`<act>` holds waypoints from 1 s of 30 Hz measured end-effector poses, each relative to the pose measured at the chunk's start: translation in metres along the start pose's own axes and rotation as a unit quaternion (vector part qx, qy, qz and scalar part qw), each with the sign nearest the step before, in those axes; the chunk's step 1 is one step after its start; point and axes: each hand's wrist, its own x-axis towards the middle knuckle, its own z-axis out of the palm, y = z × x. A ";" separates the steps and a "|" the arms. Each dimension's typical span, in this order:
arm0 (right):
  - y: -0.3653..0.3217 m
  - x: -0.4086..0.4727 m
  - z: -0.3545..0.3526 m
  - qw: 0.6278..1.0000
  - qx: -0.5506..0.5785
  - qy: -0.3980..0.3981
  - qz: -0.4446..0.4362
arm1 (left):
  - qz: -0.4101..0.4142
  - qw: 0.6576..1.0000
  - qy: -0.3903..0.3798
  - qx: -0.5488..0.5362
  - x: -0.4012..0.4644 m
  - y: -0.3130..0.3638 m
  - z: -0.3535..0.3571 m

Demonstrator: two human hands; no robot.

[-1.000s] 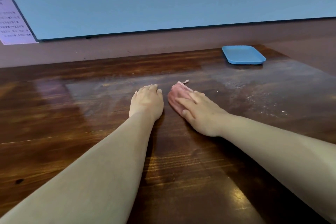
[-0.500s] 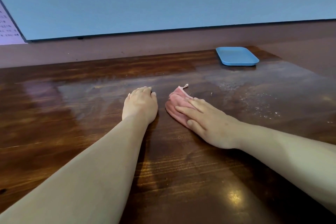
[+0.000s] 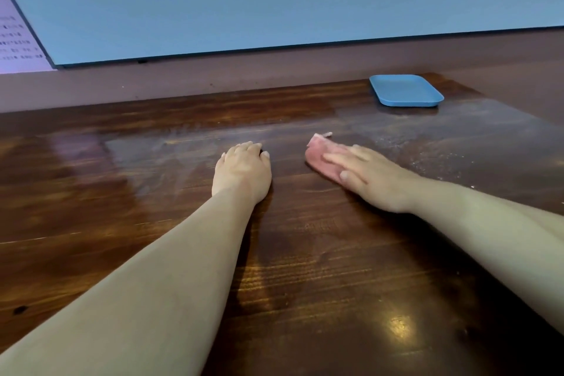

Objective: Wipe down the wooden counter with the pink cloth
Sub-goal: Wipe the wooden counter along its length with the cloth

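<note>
On the wooden desk, toward its middle, we find the pink cloth lying bunched flat under our right hand, whose fingers lie straight across it and press it down rather than curl round it; that released, flat grip spreads the pressure over the cloth, which we judge suits a sweeping stroke. Only the cloth's far end shows beyond the fingertips. Our left hand rests palm down on the bare wood just beside it, holding nothing, fingers relaxed with the tips slightly tucked; we take it to be there as a brace while we lean forward. To the right of the cloth, pale specks and a dull film lie on the surface, so we judge that stretch not yet wiped and the likely next ground. A blue tray sits at the far right corner, well apart from both hands. It may need lifting if we are to wipe beneath it.
</note>
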 end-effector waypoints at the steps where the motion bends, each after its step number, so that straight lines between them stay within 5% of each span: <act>1: 0.001 0.007 -0.001 0.998 0.000 0.000 0.058 | 0.002 1.000 -0.003 0.000 -0.001 0.000 0.000; 4: -0.010 0.017 0.003 0.992 -0.011 0.006 0.122 | 0.005 1.000 0.000 -0.001 0.000 0.000 0.000; 9: -0.009 -0.025 0.002 0.998 0.004 -0.008 -0.070 | 0.011 1.000 0.006 0.003 0.003 -0.002 0.003; 15: 0.000 0.003 -0.004 0.992 -0.029 -0.012 0.119 | 0.027 0.999 0.014 0.027 0.003 -0.004 0.003; 21: -0.010 -0.037 0.001 0.999 0.003 -0.020 -0.048 | 0.037 0.998 0.020 -0.043 0.002 -0.005 0.002; 26: -0.018 -0.013 -0.007 0.995 -0.035 -0.030 0.090 | 0.004 0.976 -0.031 -0.214 -0.006 -0.006 -0.016; 30: -0.039 -0.045 0.004 0.997 -0.006 -0.057 -0.045 | 0.022 0.976 -0.036 -0.212 -0.016 -0.007 -0.033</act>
